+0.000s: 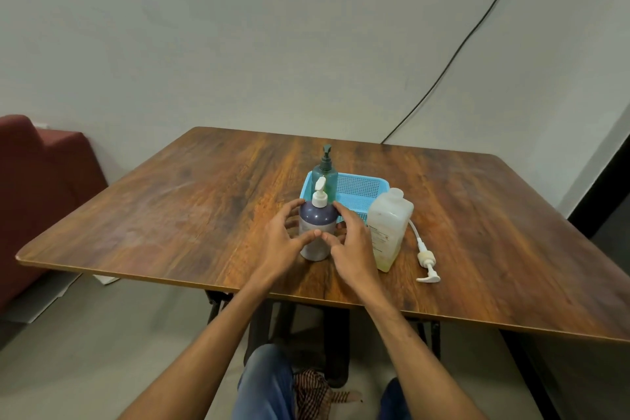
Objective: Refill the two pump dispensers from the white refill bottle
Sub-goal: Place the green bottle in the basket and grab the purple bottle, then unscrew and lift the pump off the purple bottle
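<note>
A purple-grey pump dispenser (317, 216) with a white pump head stands upright on the wooden table (170, 215), just in front of a blue basket (363, 186). My left hand (285, 239) curls round its left side and my right hand (351, 244) round its right side, both thumbs on its front. A green pump dispenser (325, 168) with a dark pump stands in the basket's left end. The white refill bottle (388, 228) stands upright to the right of my right hand, its neck uncapped. A loose white pump with tube (426, 261) lies on the table right of that bottle.
The table's near edge runs just below my wrists. A red seat (41, 187) stands at the left beyond the table. A black cable (453, 58) hangs down the wall behind. My knees show under the table.
</note>
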A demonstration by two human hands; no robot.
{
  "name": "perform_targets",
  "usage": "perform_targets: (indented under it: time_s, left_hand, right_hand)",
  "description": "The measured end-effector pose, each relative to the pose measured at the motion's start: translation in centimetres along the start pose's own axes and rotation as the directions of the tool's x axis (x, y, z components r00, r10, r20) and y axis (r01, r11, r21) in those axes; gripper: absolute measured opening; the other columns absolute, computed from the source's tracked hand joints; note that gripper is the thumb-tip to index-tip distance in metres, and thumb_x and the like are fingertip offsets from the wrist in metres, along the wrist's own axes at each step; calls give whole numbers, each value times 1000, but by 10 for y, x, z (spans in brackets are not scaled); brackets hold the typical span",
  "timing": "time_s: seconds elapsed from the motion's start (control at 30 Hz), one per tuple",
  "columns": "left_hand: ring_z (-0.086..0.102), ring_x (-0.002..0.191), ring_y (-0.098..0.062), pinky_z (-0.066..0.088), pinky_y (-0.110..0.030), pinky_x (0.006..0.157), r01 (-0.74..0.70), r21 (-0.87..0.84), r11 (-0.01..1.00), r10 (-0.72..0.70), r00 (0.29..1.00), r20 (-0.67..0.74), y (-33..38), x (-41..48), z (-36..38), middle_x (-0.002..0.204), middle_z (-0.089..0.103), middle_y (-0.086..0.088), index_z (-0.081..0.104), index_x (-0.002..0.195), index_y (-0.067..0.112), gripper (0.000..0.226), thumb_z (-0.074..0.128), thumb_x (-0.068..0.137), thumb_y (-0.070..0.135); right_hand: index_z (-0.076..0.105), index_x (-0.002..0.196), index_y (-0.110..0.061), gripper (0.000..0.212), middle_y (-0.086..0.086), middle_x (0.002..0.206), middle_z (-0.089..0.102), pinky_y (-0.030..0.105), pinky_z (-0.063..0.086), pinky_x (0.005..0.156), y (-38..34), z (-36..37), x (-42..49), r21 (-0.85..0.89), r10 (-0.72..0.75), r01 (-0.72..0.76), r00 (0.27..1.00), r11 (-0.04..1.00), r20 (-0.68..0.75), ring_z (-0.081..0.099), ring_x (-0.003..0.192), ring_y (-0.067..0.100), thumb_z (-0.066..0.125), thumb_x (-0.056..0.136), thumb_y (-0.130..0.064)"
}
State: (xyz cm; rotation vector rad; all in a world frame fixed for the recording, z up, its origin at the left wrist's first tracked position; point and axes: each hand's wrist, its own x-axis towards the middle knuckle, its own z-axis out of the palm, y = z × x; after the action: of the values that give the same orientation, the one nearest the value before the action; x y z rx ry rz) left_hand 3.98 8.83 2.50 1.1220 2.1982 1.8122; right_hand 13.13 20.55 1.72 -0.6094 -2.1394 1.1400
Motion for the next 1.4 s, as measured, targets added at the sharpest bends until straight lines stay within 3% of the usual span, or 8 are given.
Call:
perform_targets:
  time_s: [0.23,0.43,0.67,0.83,1.0,1.13,1.23,1.4]
  left_hand:
    - [55,123,-11,52,-38,102,4,-12,1000,-4,998,64,-5,2,-6,141,54,4,47,144,19,69,79,84,27]
    - [54,128,-3,48,-19,102,1,-112,994,9,996,86,7,20,-15,141,55,12,48,146,20,63,74,89,29]
    - [67,116,-23,56,-34,97,38,-245,969,56,929,365,24,59,-24,123,71,-12,64,128,0,32,61,97,6]
    - [73,103,-24,59,-33,88,28,-289,957,38,975,219,19,58,-19,108,77,-8,74,111,3,26,75,85,5]
    - [74,88,-13,60,-26,74,-64,-167,984,58,998,-37,21,50,-2,94,77,0,77,95,10,31,92,69,18]
    - [68,107,-11,57,-27,91,-26,-160,987,49,989,142,19,49,-3,115,71,0,67,118,11,42,83,81,24]
    - [63,122,-14,54,-31,100,39,-239,970,40,947,318,16,49,-14,130,67,-4,61,133,7,38,65,95,10]
    - [72,97,-18,59,-35,86,-1,-196,981,20,995,96,19,52,-14,102,76,-3,73,103,7,30,85,76,8]
  right_hand:
    - [36,148,-34,82,-7,150,44,47,45,110,2,6,0,59,43,-45,999,997,25,44,136,17,82,80,-26]
    - [37,146,-34,86,-9,148,46,45,44,111,2,12,4,107,79,-85,995,991,55,44,135,14,85,76,-24]
    - [36,142,-36,85,-13,143,47,39,46,109,6,14,7,71,61,-66,996,995,65,45,133,10,86,74,-25]
    - [36,140,-37,83,-12,141,49,36,47,107,10,18,9,49,55,-58,997,997,49,48,131,11,86,74,-23]
    - [35,142,-37,86,-13,142,49,34,46,106,10,22,8,17,63,-63,998,998,4,47,130,9,87,74,-24]
    - [35,141,-36,84,-13,140,49,32,44,105,8,20,7,14,46,-46,999,999,5,46,128,7,86,75,-22]
    - [34,143,-33,86,-12,140,48,27,41,103,7,18,7,11,41,-41,999,999,14,41,123,0,86,75,-22]
    - [35,141,-35,85,-12,140,49,29,45,104,6,17,7,14,33,-34,999,999,19,44,124,1,86,74,-21]
